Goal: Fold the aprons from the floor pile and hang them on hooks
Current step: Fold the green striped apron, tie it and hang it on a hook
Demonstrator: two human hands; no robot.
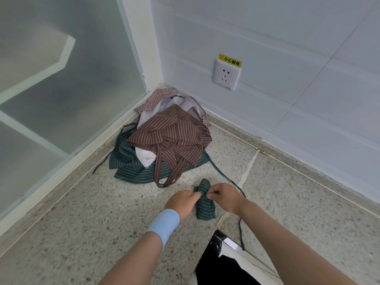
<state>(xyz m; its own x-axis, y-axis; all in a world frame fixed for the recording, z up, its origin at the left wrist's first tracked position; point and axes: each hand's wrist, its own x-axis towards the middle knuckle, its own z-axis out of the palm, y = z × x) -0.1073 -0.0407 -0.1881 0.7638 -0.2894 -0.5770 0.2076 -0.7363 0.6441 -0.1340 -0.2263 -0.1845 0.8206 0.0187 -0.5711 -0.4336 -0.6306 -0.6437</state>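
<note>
Near the apron pile (170, 138), my left hand (183, 202) and right hand (224, 196) pinch a folded green apron (205, 209). Its strap (239, 229) trails loose.

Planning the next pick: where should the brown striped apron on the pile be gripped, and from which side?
Grip the brown striped apron by its strap loop, fingers coming from the near side, above. The loop trails off the near edge of the pile with nothing lying over it; the body lies crumpled atop the green striped apron.

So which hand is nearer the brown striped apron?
Left. The left hand is just short of the brown striped apron; the right hand is farther right, beyond the green bundle.
</note>
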